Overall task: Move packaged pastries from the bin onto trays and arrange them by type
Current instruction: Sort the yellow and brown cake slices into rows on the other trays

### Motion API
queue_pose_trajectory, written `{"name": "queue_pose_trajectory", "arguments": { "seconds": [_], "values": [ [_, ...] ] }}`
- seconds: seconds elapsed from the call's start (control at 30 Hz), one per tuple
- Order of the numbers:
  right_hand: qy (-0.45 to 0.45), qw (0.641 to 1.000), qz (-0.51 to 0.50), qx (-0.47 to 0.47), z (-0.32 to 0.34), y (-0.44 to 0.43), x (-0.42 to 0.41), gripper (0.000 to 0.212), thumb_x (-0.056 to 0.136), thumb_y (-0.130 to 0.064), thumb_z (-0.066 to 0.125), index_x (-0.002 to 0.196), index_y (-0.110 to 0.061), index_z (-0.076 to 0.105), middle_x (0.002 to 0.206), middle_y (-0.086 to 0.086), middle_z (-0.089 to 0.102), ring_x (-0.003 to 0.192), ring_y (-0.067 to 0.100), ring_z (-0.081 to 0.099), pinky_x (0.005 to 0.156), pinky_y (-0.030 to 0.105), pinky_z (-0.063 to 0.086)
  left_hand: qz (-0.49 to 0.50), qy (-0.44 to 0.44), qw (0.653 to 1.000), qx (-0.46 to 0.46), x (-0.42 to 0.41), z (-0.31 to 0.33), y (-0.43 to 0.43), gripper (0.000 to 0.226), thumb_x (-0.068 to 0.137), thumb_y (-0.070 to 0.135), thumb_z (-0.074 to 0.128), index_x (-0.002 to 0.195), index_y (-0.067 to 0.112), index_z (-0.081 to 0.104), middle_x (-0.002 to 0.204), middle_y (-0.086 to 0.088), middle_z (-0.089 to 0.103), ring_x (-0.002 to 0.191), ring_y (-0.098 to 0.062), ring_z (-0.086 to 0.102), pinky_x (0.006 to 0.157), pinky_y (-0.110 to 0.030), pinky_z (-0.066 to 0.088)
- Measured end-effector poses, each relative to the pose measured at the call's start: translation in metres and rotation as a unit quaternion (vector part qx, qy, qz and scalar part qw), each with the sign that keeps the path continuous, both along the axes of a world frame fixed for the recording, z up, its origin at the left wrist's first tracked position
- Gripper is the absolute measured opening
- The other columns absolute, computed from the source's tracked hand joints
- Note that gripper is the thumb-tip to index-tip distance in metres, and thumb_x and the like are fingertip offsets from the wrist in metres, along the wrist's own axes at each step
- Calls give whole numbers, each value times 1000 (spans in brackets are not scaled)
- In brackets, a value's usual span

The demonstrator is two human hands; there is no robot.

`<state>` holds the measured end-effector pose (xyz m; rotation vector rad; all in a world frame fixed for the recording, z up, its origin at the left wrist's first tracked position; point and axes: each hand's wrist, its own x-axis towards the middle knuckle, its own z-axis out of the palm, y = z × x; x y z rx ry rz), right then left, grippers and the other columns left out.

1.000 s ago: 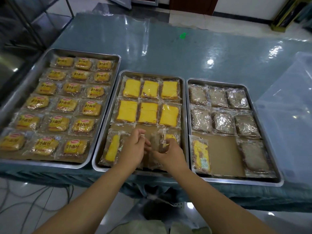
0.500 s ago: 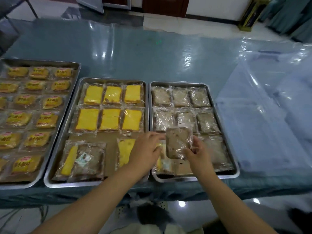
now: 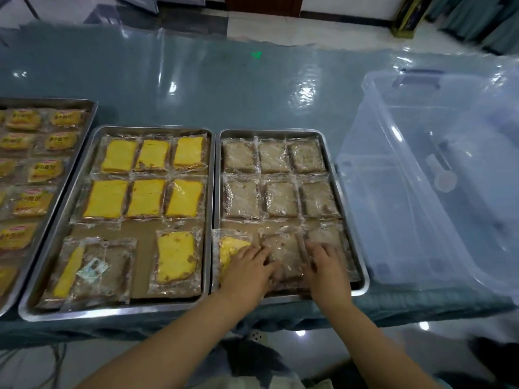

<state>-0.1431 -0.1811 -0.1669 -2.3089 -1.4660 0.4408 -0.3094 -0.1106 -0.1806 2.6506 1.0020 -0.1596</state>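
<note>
brown pastry pkt (image 3: 283, 255) btw both hands' fingers (image 3: 259, 255)

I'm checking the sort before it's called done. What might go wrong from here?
A yellow pastry lies in the brown tray, partly under the left hand; it may stay missorted. The right hand presses packs near the tray's front rim, where they could overlap or slide off.

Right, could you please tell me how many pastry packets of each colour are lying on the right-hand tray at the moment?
Brown pastry packets: 8
Yellow pastry packets: 1
Total on the right-hand tray: 9
</note>
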Motion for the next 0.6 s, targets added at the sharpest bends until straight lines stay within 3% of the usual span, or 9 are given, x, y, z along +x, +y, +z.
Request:
{"name": "queue_pose_trajectory", "arguments": {
  "seconds": [0.13, 0.3, 0.43, 0.6],
  "values": [
    [-105, 990, 98, -16, -1, -7, 8, 39, 76, -17, 73, 114, -23, 66, 113, 7, 60, 102, 31, 53, 83, 42, 47, 21, -7, 1000, 2, 9, 0, -2, 53, 91, 22, 49, 142, 31, 35, 157, -5, 17, 140, -24, 20, 115, -38, 2],
    [-124, 985, 105, -60, -3, -5, 9, 32, 81, -29, 69, 113, -27, 67, 115, 2, 60, 105, 27, 50, 87, 37, 41, 37, -26, 999, 8, 5, 5, 3, 58, 88, 17, 54, 141, 31, 37, 154, -1, 24, 139, -22, 21, 114, -38, 5],
    [-61, 992, 101, -36, 4, 4, -5, 23, 82, -20, 67, 104, -16, 70, 108, 3, 59, 101, 23, 52, 82, 31, 43, 170, -76, 982, 42, -20, 15, 15, 57, 87, 13, 54, 141, 27, 37, 144, 2, 38, 132, -19, 28, 107, -32, 20],
    [64, 983, 156, -66, 7, 21, -46, 22, 90, -14, 56, 109, -14, 66, 93, 6, 64, 77, 18, 58, 62, 21, 44, 287, -89, 953, 34, -61, 19, 21, 52, 87, 19, 55, 137, 25, 42, 131, 1, 47, 118, -18, 36, 97, -31, 31]
  ]
}}
